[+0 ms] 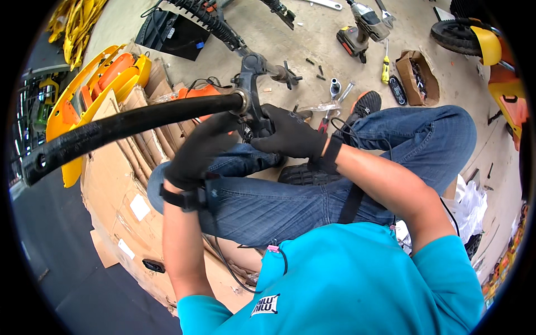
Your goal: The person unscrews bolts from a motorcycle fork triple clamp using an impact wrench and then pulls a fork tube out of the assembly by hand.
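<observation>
A thick black curved tube reaches from the far left to a dark metal bracket in front of me. A coil-spring shock absorber extends away beyond the bracket. My right hand, in a black glove, has its fingers closed round the bracket's lower part. Just below the tube is my left hand, also gloved; it is smeared by motion and its fingers are partly hidden, so I cannot tell whether it grips anything. Both wrists wear black straps.
Flattened cardboard lies at left, beside yellow and orange plastic panels. Farther off lie a cordless impact wrench, a yellow screwdriver, a socket tool and an open box of small parts. A small wheel stands at far right.
</observation>
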`<action>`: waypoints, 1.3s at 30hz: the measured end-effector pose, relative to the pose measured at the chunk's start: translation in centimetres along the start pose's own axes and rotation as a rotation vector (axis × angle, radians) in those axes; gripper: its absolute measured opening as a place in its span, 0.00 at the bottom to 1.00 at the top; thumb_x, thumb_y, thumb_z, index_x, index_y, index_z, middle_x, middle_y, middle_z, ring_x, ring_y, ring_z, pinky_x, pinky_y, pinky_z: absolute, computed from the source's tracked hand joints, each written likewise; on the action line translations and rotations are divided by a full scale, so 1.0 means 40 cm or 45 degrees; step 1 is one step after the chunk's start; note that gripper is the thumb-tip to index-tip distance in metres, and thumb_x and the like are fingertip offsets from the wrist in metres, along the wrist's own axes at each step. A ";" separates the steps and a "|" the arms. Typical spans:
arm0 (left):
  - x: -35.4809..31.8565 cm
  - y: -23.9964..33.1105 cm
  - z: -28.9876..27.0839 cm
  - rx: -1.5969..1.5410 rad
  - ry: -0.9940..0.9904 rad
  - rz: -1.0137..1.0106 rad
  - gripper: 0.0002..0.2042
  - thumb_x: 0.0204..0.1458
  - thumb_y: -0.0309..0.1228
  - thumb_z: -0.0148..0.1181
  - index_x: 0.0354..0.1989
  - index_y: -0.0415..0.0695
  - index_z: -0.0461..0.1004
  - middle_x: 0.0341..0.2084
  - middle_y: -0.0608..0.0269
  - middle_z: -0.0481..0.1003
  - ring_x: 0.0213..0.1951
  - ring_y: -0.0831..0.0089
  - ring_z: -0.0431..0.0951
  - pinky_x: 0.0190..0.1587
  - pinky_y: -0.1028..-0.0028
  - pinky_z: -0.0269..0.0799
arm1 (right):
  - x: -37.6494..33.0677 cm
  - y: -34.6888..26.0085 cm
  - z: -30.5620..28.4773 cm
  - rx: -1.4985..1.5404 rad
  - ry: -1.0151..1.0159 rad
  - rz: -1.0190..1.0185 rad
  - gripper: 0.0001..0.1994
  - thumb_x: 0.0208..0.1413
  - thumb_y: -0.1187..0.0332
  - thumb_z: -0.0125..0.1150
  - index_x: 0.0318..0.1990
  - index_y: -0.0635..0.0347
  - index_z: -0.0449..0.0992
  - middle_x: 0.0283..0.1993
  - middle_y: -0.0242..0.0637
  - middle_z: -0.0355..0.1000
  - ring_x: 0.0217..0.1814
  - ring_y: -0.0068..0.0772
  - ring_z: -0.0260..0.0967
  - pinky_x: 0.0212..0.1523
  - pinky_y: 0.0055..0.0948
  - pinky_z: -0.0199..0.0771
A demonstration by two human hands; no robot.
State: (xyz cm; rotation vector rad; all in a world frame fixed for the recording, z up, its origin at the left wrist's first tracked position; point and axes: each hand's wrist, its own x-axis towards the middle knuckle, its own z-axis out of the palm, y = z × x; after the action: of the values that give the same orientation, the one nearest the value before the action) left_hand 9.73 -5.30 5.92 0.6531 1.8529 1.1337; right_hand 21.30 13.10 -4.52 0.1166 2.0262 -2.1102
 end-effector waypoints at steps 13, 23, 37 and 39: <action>0.174 -0.106 0.099 -0.713 0.653 -0.182 0.17 0.60 0.35 0.58 0.49 0.33 0.75 0.43 0.52 0.79 0.44 0.67 0.81 0.45 0.73 0.77 | 0.079 0.058 -0.303 0.002 0.015 -0.110 0.22 0.56 0.64 0.65 0.56 0.63 0.73 0.47 0.35 0.75 0.50 0.24 0.70 0.53 0.26 0.70; 0.189 -0.098 0.087 -0.840 0.779 -0.263 0.09 0.53 0.32 0.64 0.30 0.37 0.76 0.22 0.60 0.75 0.25 0.70 0.79 0.26 0.75 0.73 | 0.038 0.344 -0.143 -0.940 0.056 0.110 0.38 0.37 0.54 0.74 0.59 0.55 0.69 0.53 0.48 0.74 0.55 0.51 0.71 0.56 0.43 0.71; 0.192 -0.107 0.052 -0.931 0.802 -0.216 0.10 0.55 0.31 0.61 0.30 0.36 0.76 0.21 0.60 0.73 0.22 0.72 0.75 0.28 0.74 0.71 | 0.118 0.317 -0.161 -0.458 -0.206 0.148 0.17 0.41 0.67 0.65 0.42 0.55 0.76 0.39 0.45 0.77 0.43 0.48 0.75 0.46 0.39 0.73; 0.193 -0.088 0.067 -0.940 0.848 -0.185 0.10 0.55 0.31 0.61 0.29 0.36 0.76 0.21 0.60 0.73 0.23 0.72 0.75 0.30 0.74 0.72 | 0.139 0.326 -0.178 -0.427 -0.354 0.200 0.17 0.41 0.67 0.65 0.42 0.56 0.76 0.38 0.45 0.77 0.42 0.46 0.75 0.45 0.38 0.73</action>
State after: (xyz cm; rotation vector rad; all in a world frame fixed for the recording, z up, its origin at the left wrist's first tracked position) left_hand 8.12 0.24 -0.82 -0.3172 1.7400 1.9320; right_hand 17.95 19.22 -18.76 -0.0659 2.0873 -1.5709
